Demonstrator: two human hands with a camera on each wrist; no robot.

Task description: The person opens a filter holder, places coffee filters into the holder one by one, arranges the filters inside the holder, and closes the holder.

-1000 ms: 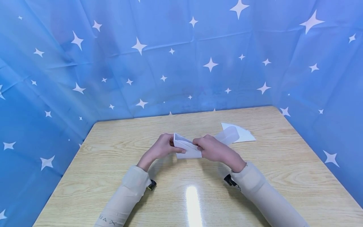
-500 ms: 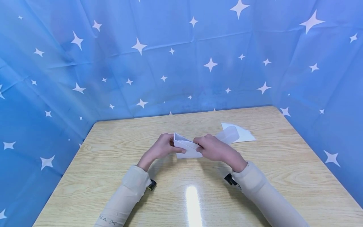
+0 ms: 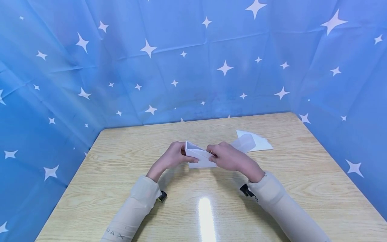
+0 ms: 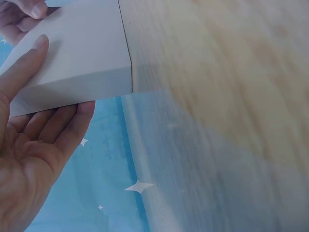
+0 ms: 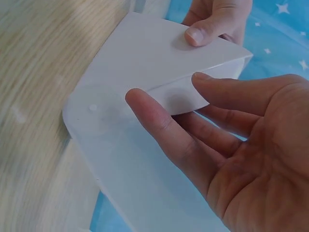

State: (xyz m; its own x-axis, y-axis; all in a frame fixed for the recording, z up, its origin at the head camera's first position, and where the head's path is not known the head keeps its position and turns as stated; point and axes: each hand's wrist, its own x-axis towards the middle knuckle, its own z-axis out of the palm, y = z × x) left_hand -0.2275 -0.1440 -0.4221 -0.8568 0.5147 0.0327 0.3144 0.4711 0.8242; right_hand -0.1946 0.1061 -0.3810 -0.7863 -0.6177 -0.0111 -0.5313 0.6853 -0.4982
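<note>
A white paper-like box with a slanted open top (image 3: pixel 196 154) is held between both hands over the middle of the table. My left hand (image 3: pixel 172 157) grips its left end, thumb on the near face and the other fingers behind, as the left wrist view shows. My right hand (image 3: pixel 231 158) pinches the lower right end with curled fingers, one of them over the upper edge. From under the right hand a translucent strip with rounded corners (image 3: pixel 247 142) reaches out to the right; in the right wrist view a round dot (image 5: pixel 93 107) shows on this strip (image 5: pixel 140 164).
A flat white fan-shaped piece (image 3: pixel 262 144) lies at the back right of the wooden table (image 3: pixel 136 148), partly overlapped by the strip. Blue star-printed curtains (image 3: pixel 169 67) surround the table's back and sides. Light glares off the near tabletop.
The right hand has shifted very slightly to the right along the box's edge. The left hand keeps its grip, and the box stays in about the same place.
</note>
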